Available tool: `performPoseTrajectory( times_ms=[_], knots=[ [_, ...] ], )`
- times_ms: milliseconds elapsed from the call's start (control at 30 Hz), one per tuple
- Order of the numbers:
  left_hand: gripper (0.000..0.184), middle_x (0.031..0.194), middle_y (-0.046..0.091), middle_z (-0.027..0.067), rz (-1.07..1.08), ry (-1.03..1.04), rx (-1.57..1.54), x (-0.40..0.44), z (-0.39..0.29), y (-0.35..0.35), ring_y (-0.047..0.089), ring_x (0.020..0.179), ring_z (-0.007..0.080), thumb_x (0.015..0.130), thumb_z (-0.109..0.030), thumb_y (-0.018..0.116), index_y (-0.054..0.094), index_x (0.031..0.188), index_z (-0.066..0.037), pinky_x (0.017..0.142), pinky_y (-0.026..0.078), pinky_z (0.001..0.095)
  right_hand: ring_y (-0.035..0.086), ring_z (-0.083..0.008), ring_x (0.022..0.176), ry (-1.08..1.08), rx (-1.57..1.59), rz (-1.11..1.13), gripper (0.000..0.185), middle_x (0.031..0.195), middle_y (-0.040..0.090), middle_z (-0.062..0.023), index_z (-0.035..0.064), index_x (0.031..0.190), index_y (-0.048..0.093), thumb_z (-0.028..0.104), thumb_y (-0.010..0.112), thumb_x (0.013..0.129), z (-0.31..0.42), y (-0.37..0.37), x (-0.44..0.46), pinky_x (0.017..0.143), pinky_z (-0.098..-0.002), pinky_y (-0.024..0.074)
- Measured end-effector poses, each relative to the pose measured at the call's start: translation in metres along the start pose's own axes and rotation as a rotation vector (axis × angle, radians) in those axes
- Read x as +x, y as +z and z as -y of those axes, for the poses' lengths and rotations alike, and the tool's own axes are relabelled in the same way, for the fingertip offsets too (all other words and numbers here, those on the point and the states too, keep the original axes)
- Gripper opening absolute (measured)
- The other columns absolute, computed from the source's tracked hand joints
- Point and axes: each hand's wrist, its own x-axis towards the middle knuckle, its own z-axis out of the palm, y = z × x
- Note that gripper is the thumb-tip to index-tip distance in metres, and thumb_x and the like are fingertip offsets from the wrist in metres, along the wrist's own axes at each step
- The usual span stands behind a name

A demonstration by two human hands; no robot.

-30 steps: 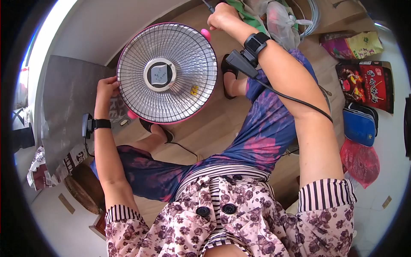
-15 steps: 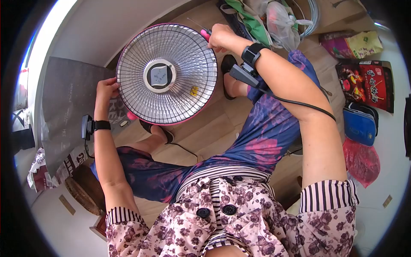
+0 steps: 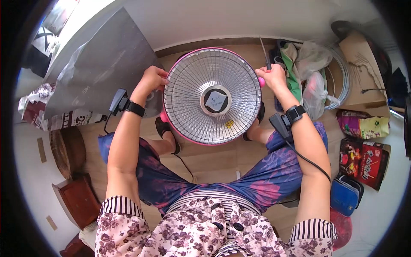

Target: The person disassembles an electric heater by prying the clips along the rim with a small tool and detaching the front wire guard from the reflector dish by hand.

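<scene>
A round dish heater [image 3: 188, 81] with a pink rim, silver reflector and wire grille stands between my feet. At the center of its grille is a ring with a pale label. My left hand [image 3: 153, 80] grips the heater's left rim, fingertips partly hidden at its edge. Across from it, my right hand [image 3: 275, 78] is closed around a thin screwdriver [image 3: 265, 52] whose shaft points up and away. The fingertips of that hand also touch a pink knob [image 3: 261, 82] on the heater's right side.
A large grey bag [image 3: 102, 68] leans at the left. On the right lie plastic bags [image 3: 315, 92], coiled wire [image 3: 342, 81], a cardboard box [image 3: 361, 70], a red package [image 3: 364, 162] and a blue case [image 3: 343, 195]. A cord [image 3: 185, 166] runs over the floor.
The camera view has shifted, so the heater appears lower and farther right. My left hand keeps its hold on the rim. My right hand still has the screwdriver, now pointing more upright.
</scene>
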Motion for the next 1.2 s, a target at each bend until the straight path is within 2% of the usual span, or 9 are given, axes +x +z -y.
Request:
performPoseTrajectory(
  times_ms=[133,267,367,533,667,867,900,1033,1200],
  knots=[
    [0.028,0.083,0.070,0.0108,-0.033,-0.001,0.050,-0.005,-0.007,0.002,0.066,0.066,0.0174,0.072,0.005,0.070,0.069,0.100,0.003,0.059,0.055,0.0300,0.063,-0.0253,0.064,-0.074,0.105,0.048,0.035,0.063,0.063,-0.0107,0.0060,0.065,0.060,0.035,0.081,0.067,0.000,0.017,0.015,0.064,-0.0371,0.0493],
    [0.027,0.083,0.070,0.0113,-0.053,0.000,0.051,-0.014,-0.016,0.003,0.066,0.068,0.0177,0.072,0.004,0.070,0.069,0.099,0.003,0.060,0.055,0.0296,0.060,-0.0125,0.061,-0.042,0.177,0.090,0.041,0.068,0.065,-0.0031,0.0045,0.058,0.055,0.035,0.079,0.072,0.005,0.034,0.032,0.059,-0.0285,0.0465],
    [0.027,0.082,0.070,0.0119,-0.045,-0.003,0.037,-0.014,-0.015,0.005,0.067,0.069,0.0184,0.072,0.004,0.070,0.069,0.099,0.003,0.061,0.056,0.0295,0.053,-0.0093,0.053,0.228,0.324,0.236,0.040,0.064,0.062,-0.0014,0.0044,0.064,0.063,0.040,0.080,0.070,0.034,0.017,0.027,0.048,-0.0271,0.0394],
    [0.027,0.084,0.070,0.0124,0.049,0.014,-0.074,-0.011,-0.007,0.002,0.066,0.071,0.0188,0.072,0.005,0.068,0.070,0.099,0.002,0.063,0.054,0.0302,0.055,-0.0135,0.049,0.183,0.256,0.288,0.054,0.061,0.062,-0.0057,0.0037,0.064,0.064,0.054,0.082,0.059,0.046,0.022,0.034,0.046,-0.0294,0.0429],
    [0.026,0.088,0.068,0.0102,0.106,-0.010,-0.122,-0.013,-0.012,0.000,0.064,0.077,0.0178,0.077,-0.004,0.064,0.067,0.102,0.002,0.067,0.051,0.0300,0.042,-0.0069,0.046,0.210,0.254,0.304,0.047,0.061,0.057,0.0013,0.0028,0.076,0.070,0.046,0.084,0.063,0.056,0.021,0.032,0.043,-0.0268,0.0302],
    [0.046,0.099,0.064,0.0091,-0.014,0.060,-0.197,-0.012,-0.047,0.023,0.058,0.085,0.0144,0.086,-0.035,0.064,0.060,0.113,0.002,0.072,0.047,0.0278,0.039,-0.0069,0.045,0.217,0.237,0.286,0.045,0.060,0.055,0.0022,0.0035,0.073,0.069,0.043,0.086,0.062,0.054,0.023,0.037,0.043,-0.0260,0.0297],
    [0.070,0.115,0.060,0.0162,0.047,0.100,-0.175,-0.009,-0.051,0.023,0.058,0.103,0.0231,0.080,-0.048,0.069,0.053,0.124,0.004,0.086,0.047,0.0348,0.039,-0.0067,0.045,0.227,0.238,0.288,0.043,0.060,0.055,0.0024,0.0041,0.071,0.068,0.042,0.086,0.062,0.055,0.022,0.036,0.043,-0.0257,0.0295],
    [0.112,0.132,0.047,0.0277,-0.055,0.298,0.125,0.012,-0.045,0.048,0.041,0.128,0.0369,0.051,-0.057,0.085,0.041,0.132,0.008,0.105,0.035,0.0438,0.038,-0.0062,0.046,0.240,0.282,0.277,0.039,0.057,0.052,0.0035,0.0074,0.063,0.063,0.039,0.086,0.064,0.054,0.025,0.039,0.043,-0.0252,0.0282],
    [0.110,0.128,0.050,0.0276,-0.044,0.199,0.096,0.000,-0.058,0.047,0.046,0.124,0.0358,0.044,-0.045,0.091,0.044,0.128,0.008,0.103,0.037,0.0411,0.051,-0.0126,0.056,0.239,0.418,0.322,0.054,0.071,0.058,-0.0058,0.0005,0.076,0.058,0.038,0.090,0.055,0.053,0.023,0.043,0.049,-0.0288,0.0398]
  ],
)
